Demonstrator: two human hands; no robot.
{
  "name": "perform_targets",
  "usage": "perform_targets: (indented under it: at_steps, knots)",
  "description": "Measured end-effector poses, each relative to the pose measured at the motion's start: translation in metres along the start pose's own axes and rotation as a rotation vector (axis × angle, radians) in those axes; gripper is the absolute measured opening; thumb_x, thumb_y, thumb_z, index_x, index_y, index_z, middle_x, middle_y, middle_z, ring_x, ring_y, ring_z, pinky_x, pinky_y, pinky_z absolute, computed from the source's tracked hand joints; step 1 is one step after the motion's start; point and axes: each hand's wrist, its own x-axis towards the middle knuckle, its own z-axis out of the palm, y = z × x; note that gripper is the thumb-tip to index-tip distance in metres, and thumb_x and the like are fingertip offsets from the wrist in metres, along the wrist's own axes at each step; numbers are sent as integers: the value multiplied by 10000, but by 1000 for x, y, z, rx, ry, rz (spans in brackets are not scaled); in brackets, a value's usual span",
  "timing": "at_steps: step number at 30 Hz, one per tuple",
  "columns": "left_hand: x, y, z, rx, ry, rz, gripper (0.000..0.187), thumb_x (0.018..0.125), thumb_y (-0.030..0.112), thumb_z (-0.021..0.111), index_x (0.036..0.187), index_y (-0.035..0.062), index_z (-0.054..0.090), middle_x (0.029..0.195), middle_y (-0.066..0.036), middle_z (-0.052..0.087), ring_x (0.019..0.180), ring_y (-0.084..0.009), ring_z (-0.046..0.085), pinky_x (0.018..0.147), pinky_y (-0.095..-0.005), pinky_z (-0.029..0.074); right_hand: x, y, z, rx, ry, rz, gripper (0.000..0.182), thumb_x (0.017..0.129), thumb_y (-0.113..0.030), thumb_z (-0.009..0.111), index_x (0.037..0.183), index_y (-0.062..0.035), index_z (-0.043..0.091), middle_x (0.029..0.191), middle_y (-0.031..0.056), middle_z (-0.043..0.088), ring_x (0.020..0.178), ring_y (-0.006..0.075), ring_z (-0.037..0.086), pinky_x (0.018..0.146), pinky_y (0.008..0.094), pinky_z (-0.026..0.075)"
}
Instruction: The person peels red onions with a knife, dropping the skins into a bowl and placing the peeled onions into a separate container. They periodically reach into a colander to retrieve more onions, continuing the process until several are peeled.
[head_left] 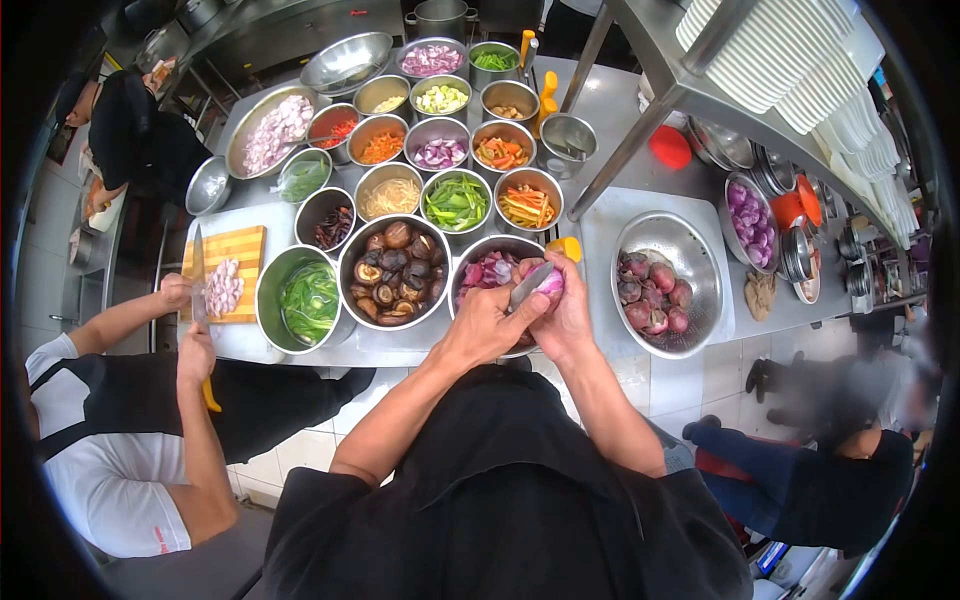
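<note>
My left hand grips a small knife, whose blade lies against a purple onion. My right hand cups that onion from the right. Both hands hover over a steel bowl of purple onion pieces at the counter's front edge. Just to the right stands a steel colander holding several whole red onions.
Many steel bowls cover the counter: mushrooms, green leaves, and cut vegetables behind. At left a co-worker's hands slice onion with a knife on a wooden board. Another person crouches at the right. White plates are stacked on a shelf.
</note>
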Motion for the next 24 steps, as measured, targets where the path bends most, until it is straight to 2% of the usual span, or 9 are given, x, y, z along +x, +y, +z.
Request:
perform_targets:
  at_steps: [8,10,12,13,15,17,19,22,24]
  knots:
    - [2,0,4,-68,34,55,555,934,463,519,763,-51,640,536,-124,528,534,-120,473,497,-335,399,2,5,-1,-46,17,-64,314,915,-354,496,846,-59,577,758,36,579,724,147,565,698,280,448]
    - [2,-2,9,-87,45,40,544,945,446,509,775,-53,641,544,-124,538,541,-121,480,504,-332,407,2,5,2,-67,58,-98,337,922,-411,515,872,-79,550,734,13,566,660,112,550,617,248,440]
    - [4,-12,16,-151,201,105,511,953,426,506,815,-44,653,559,-118,551,547,-118,484,515,-317,415,2,1,-2,-106,90,-91,353,922,-444,513,877,-96,554,739,9,571,666,107,556,630,258,448]
    - [4,-13,15,-151,201,106,511,953,426,506,815,-44,653,559,-118,551,547,-118,484,515,-317,415,3,-1,-5,-145,123,-83,369,921,-477,512,882,-113,558,744,4,576,672,101,563,644,268,456]
    - [1,-13,14,-47,221,-3,493,953,419,509,846,-36,666,569,-110,561,548,-114,490,516,-307,422,4,-5,-12,-181,85,-121,351,917,-472,529,890,-123,551,735,-7,571,648,87,562,582,245,441]
    - [-4,-8,16,-61,198,9,488,953,417,509,848,-31,670,563,-105,555,544,-110,486,511,-305,421,5,-2,-12,-217,47,-155,334,914,-467,547,898,-133,543,726,-18,566,624,74,560,521,222,426]
    - [-8,-7,19,-74,177,23,483,954,416,509,850,-26,673,557,-100,548,540,-105,482,505,-304,419,9,4,-7,-262,225,-356,322,904,-447,575,917,-130,524,715,-14,539,601,75,545,454,185,384]
    - [-14,-9,25,-22,121,42,472,950,401,524,818,-31,663,542,-99,528,527,-105,471,496,-304,416,15,6,-14,-338,211,-454,354,899,-464,576,936,-117,515,714,-3,516,600,91,539,480,183,404]
    - [-16,-1,26,-88,37,80,467,944,386,541,768,-36,638,527,-96,510,513,-111,463,491,-303,411,15,1,-11,-335,265,-408,375,900,-476,567,937,-107,510,719,6,513,597,103,536,488,190,412]
